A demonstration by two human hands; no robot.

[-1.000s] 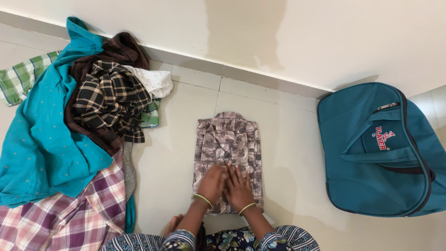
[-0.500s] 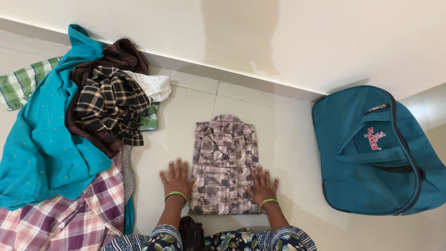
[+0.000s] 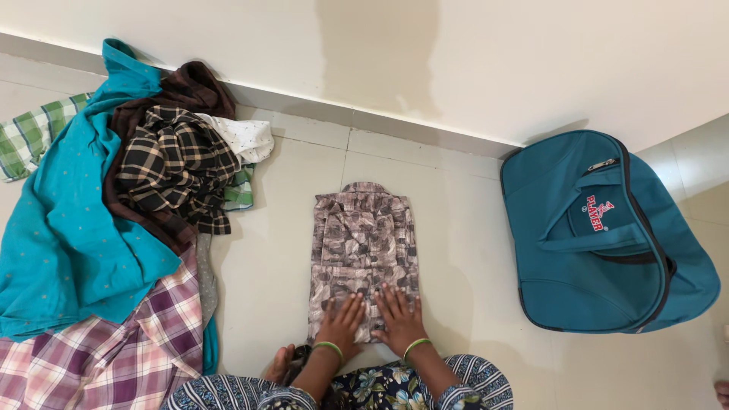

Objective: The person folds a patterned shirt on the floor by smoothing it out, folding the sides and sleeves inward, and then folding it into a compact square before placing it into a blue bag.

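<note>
The folded shirt (image 3: 363, 254), grey-brown with a blotchy print, lies flat on the tiled floor (image 3: 281, 258), collar end toward the wall (image 3: 456, 61); both hands rest on its near end, side by side and almost touching; the left hand (image 3: 340, 319) lies palm down with fingers spread flat on the cloth; the right hand (image 3: 398, 316) lies the same way, open and pressing, gripping nothing; each wrist carries a green bangle (image 3: 330, 346); the sleeves below are dark with a floral and striped print.

To the left of the shirt, well apart from it, a pile of clothes (image 3: 114, 220) spreads over the floor up to the wall; a teal cloth (image 3: 68, 250) covers much of it; a dark checked shirt (image 3: 171, 163) lies on top, over a brown garment; a white dotted piece (image 3: 247, 138) sticks out beside it; a green checked cloth (image 3: 26, 137) shows at the far left; a purple plaid cloth (image 3: 106, 353) lies nearest the person.

To the right, apart from the shirt, a teal bag (image 3: 600, 235) lies on the floor, zipped, its handle flat across the front.
</note>
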